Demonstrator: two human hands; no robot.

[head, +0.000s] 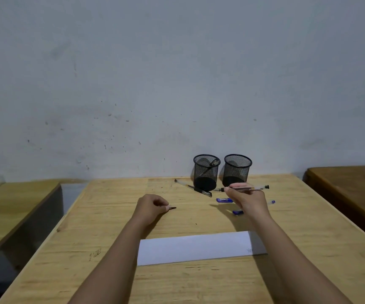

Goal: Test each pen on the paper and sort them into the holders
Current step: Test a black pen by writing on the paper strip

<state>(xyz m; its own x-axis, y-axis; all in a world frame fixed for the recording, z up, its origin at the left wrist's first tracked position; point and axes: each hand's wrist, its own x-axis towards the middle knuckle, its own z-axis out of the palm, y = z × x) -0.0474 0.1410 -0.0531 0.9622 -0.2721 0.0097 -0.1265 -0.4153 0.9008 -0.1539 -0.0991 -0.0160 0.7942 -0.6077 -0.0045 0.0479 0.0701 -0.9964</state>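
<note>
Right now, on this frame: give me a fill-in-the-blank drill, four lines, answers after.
1. The right hand holds a ____ above the table.
2. The left hand pinches a small black ____ against the table.
3. Of the two holders, only the ____ one has a pen inside; the other holder looks empty.
4. The scribble on the paper sits near its ____ end.

Answers: pen; cap; left; right

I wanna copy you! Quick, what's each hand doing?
Left hand: closed, pinching a small black cap on the table.
Right hand: closed, holding a pen in the air.
</note>
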